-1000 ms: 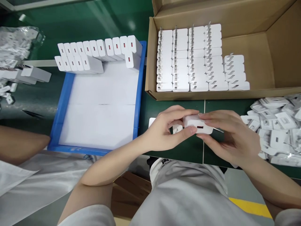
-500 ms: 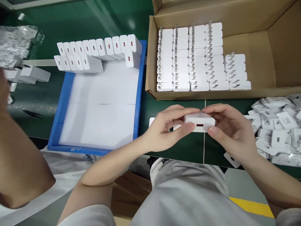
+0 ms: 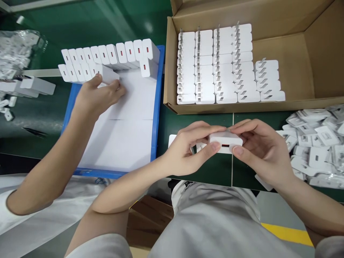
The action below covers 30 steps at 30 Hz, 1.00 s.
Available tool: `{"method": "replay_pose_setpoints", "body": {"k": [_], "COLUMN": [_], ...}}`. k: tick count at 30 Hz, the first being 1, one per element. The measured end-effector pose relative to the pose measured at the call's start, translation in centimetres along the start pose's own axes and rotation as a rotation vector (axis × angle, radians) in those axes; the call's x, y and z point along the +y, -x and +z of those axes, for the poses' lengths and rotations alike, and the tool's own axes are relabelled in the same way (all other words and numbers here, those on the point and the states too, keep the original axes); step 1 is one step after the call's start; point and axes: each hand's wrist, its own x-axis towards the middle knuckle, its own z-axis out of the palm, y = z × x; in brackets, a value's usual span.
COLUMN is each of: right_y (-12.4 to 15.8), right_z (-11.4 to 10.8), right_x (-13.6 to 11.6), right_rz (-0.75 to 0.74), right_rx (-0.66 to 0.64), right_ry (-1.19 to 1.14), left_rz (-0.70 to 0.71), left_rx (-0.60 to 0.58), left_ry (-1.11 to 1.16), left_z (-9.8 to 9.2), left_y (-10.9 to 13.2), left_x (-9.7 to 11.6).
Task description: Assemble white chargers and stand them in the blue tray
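A white charger block (image 3: 224, 140) with a red port facing me is held over the green table between both my hands. My left hand (image 3: 188, 148) pinches its left end with thumb and fingers. My right hand (image 3: 259, 148) grips its right end. Small white pieces (image 3: 200, 147) lie on the table just under my left fingers. A cardboard box (image 3: 301, 61) behind my hands holds rows of white chargers (image 3: 215, 64) with prongs up.
A blue tray (image 3: 154, 122) lined with white at the left carries rows of chargers (image 3: 107, 59) along its far edge. A co-worker's hand (image 3: 95, 96) rests on those chargers. A heap of white film pieces (image 3: 317, 143) lies at the right. Bagged parts (image 3: 16, 53) sit far left.
The co-worker's arm has swung in from the left and reached the chargers in the blue tray. My hands stay on the charger, with my right fingers shifted slightly on its end.
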Motion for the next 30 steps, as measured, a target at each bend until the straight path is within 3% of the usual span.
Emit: {"method": "replay_pose_setpoints", "body": {"k": [30], "right_y": [-0.01], "right_z": [-0.15], "right_x": [0.28], "right_rz": [0.010], "right_rx": [-0.017], "right_ry": [-0.024], "left_rz": [-0.021], "left_rx": [0.003], "left_ry": [0.036], "left_z": [0.06], "left_y": [-0.07], "left_x": [-0.06]}}
